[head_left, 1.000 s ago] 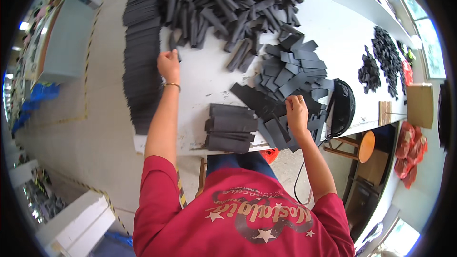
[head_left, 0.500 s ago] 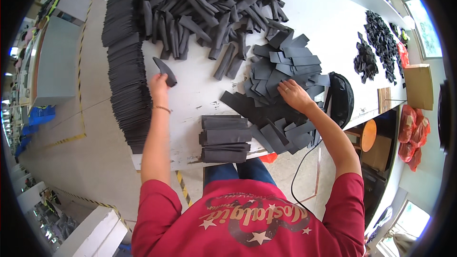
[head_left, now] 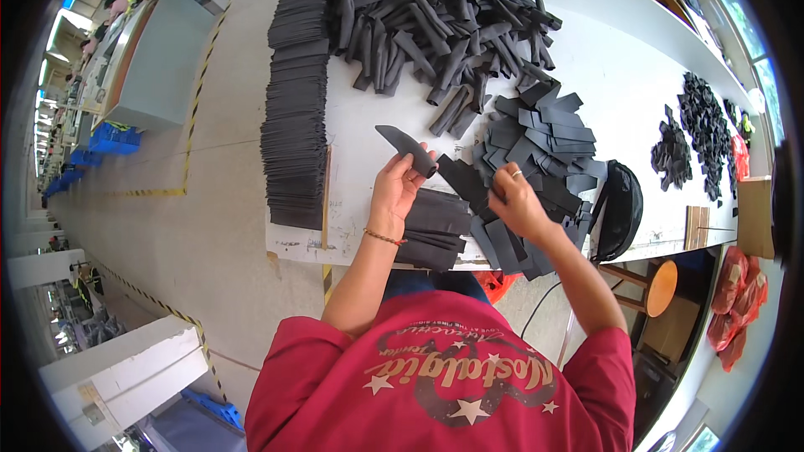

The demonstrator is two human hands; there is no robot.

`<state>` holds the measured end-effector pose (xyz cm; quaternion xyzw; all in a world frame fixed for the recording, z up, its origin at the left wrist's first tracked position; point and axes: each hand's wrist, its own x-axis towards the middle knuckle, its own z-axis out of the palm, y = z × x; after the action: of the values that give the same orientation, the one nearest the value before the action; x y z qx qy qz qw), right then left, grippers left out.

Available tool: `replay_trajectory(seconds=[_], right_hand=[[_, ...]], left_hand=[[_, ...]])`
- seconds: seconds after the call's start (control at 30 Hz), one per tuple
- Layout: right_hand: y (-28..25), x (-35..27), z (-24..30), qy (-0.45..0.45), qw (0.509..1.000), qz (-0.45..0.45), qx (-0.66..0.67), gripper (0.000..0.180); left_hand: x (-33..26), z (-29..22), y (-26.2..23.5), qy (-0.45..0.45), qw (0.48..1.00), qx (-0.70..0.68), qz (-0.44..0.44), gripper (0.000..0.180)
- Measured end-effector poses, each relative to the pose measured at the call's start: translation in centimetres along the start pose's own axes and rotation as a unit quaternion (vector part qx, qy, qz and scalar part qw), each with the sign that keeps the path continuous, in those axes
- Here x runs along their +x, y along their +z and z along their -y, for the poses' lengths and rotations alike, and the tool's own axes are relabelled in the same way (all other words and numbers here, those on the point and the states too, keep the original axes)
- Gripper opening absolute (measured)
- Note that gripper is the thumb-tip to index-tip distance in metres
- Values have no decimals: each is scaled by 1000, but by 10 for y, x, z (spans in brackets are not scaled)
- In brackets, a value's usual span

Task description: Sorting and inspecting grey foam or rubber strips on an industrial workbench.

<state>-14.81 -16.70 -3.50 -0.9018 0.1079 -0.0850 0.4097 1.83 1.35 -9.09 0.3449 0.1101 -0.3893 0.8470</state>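
Left fingers (head_left: 403, 165) clamp the rolled black piece (head_left: 400, 143) by its nearer end, probably to keep it steady, while right fingers (head_left: 506, 181) bunch over flat black pieces (head_left: 548, 141), whether gripping 1 I cannot tell.

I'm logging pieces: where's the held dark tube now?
Head view, near the centre: the dark tube is in the left hand, left of the right hand.

Black tube (head_left: 409, 146) in left grip (head_left: 394, 193)
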Motion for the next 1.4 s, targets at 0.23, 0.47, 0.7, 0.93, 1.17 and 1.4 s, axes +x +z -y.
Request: replay_trajectory(seconds=[0.23, 0.47, 0.7, 0.93, 1.17, 1.4], right_hand=[[7, -34, 24, 41, 997, 28, 54, 39], [19, -40, 41, -109, 992, -58, -25, 33], [20, -33, 51, -169, 977, -26, -127, 40], [15, -35, 61, -100, 986, -116, -70, 50], [22, -24, 66, -91, 972, -154, -151, 38], [24, -25, 65, -84, 960, -168, -207, 34]], left_hand=[[-28, 15, 17, -12, 998, -37, 54, 31], [-42, 35, 23, -16, 998, 53, 38, 31], [-48, 17, 36, -22, 995, 92, 27, 21], [-31, -5, 19, -41, 999, 18, 0, 23], [-28, -5, 17, -84, 996, 33, 5, 25], [-32, 1, 21, -86, 994, 61, 2, 25]])
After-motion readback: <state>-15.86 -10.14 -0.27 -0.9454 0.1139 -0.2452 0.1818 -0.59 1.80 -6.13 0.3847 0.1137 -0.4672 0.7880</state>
